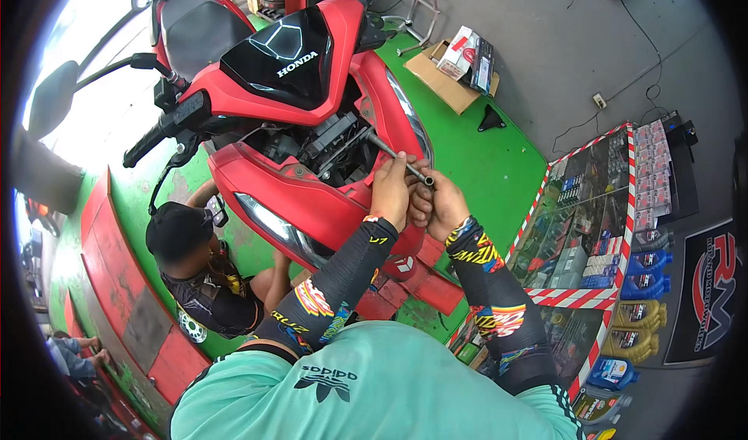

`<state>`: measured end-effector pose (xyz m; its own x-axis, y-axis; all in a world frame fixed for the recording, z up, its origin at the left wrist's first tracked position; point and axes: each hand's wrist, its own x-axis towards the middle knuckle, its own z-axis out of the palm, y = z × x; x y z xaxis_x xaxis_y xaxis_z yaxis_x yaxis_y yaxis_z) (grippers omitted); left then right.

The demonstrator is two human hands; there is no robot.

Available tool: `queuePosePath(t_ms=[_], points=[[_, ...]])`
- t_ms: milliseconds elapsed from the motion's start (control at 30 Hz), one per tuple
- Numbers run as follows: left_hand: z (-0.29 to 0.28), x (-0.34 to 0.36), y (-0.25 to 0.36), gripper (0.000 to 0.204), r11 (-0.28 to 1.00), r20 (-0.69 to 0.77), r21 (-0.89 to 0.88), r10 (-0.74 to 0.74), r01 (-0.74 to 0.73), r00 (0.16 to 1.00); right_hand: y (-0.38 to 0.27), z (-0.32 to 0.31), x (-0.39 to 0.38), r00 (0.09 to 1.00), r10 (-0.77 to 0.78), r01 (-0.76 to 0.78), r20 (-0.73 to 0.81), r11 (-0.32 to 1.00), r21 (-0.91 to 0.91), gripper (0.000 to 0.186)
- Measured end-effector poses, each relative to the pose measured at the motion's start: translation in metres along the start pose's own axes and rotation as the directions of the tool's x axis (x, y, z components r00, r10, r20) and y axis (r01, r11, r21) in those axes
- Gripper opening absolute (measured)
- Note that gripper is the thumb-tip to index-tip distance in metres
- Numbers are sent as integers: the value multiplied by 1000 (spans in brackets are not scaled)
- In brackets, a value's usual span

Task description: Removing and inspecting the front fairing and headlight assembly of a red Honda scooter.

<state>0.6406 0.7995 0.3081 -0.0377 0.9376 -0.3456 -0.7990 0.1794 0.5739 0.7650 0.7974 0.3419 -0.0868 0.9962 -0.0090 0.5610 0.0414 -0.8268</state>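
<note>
Both my hands are at a long metal socket wrench [384,147], in front of a red and black scooter [335,229]. My left hand [392,192] is closed around the shaft. Beside it, my right hand [446,206] has its fingers curled at the wrench's near end, where a round hollow socket shows. The far end of the wrench reaches over the scooter's opened front, where a dark cavity [331,140] exposes black parts and cables. Whether that far end touches anything inside, I cannot tell.
To the left a person in a black cap [175,233] crouches by the scooter, a small device in hand. At right stands a glass display case [580,214] edged in striped tape, with oil bottles [635,315] alongside. A cardboard box [440,77] lies on the green floor [499,148].
</note>
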Motion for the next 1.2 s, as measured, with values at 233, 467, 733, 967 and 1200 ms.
queuePosePath(t_ms=[233,467,733,967,1200], points=[[-2,4,2,31,996,32,86,15,-18,999,-7,3,-8,884,-433,368,-176,877,-308,59],[-1,4,4,32,999,34,46,12,-14,999,14,-9,9,743,340,-669,577,418,615,57],[1,2,2,33,999,18,52,-8,7,1000,10,5,2,948,297,-318,113,881,349,58],[1,1,2,30,997,2,71,9,-9,1000,12,0,-6,943,-299,267,-147,942,-202,60],[-1,3,0,30,1000,-8,13,12,-12,1000,18,-8,12,816,390,-571,426,660,488,51]])
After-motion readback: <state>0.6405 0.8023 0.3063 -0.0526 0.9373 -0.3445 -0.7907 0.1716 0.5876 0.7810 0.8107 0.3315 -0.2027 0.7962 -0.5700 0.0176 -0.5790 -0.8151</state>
